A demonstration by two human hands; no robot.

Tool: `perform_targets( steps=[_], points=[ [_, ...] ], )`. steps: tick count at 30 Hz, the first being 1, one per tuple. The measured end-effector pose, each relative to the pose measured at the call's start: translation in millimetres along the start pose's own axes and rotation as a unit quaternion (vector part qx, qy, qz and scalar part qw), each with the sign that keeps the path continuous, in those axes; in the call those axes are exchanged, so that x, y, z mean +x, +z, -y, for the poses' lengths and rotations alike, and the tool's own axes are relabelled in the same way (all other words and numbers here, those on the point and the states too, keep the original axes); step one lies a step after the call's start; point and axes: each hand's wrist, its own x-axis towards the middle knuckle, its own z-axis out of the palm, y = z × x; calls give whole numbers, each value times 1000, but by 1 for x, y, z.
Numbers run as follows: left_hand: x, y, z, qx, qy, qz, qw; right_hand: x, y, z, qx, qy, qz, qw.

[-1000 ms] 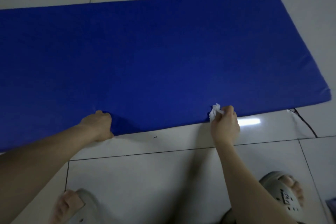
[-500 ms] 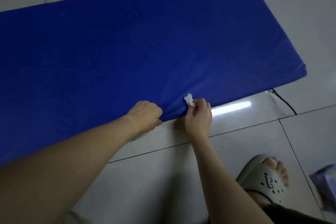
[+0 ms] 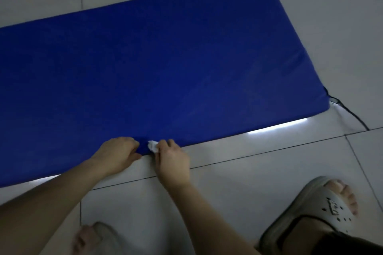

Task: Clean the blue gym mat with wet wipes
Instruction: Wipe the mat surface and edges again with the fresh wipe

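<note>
One mat point(image 3: 165, 58) lies flat on the floor point(image 3: 259, 182). Left hand point(image 3: 118, 153) grips its near edge; right hand point(image 3: 172, 157), just beside, pinches one wipe point(image 3: 153, 146) against that edge. Two slippers point(image 3: 323, 209) noted.

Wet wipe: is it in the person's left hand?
No, the right hand pinches the crumpled wet wipe at the near edge of the blue gym mat; the left hand grips that edge beside it.

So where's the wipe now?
In the head view, the wipe is pinched in the right hand at the near edge of the blue mat, beside the left hand.
</note>
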Motion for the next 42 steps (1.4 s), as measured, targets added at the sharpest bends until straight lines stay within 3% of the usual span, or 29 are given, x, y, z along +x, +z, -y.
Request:
perform_targets(
  steps=[6, 10, 13, 15, 18, 21, 23, 28, 32, 37, 42],
  points=[
    [13, 5, -10, -104, -41, 12, 994, 13, -40, -42, -6, 77, -107, 991],
    [10, 15, -19, -54, -67, 49, 995, 24, -106, -127, -27, 237, -204, 949],
    [11, 14, -26, -42, -85, 55, 994, 25, -111, -134, -19, 283, -254, 925],
    [12, 12, -27, -32, -89, 56, 994, 19, -82, -101, 16, 257, -221, 940],
    [14, 7, -30, -31, -99, 68, 992, 10, -25, -34, 73, 148, -121, 979],
    [17, 2, -33, -19, -109, 92, 990, 10, -3, 2, 52, 44, -22, 997],
    [19, -1, -34, -13, -111, 109, 988, 13, -16, -10, 29, 22, -30, 999],
    [19, -1, -34, -13, -105, 116, 988, 19, -98, -120, -15, 214, -189, 958],
    [18, -1, -35, -3, -103, 116, 988, 29, -118, -146, -68, 264, -215, 938],
    [18, -3, -36, 4, -104, 115, 988, 26, -64, -75, -37, 171, -144, 974],
    [18, -6, -39, 18, -103, 121, 987, 19, -8, 6, -100, -8, 33, 994]
  ],
)
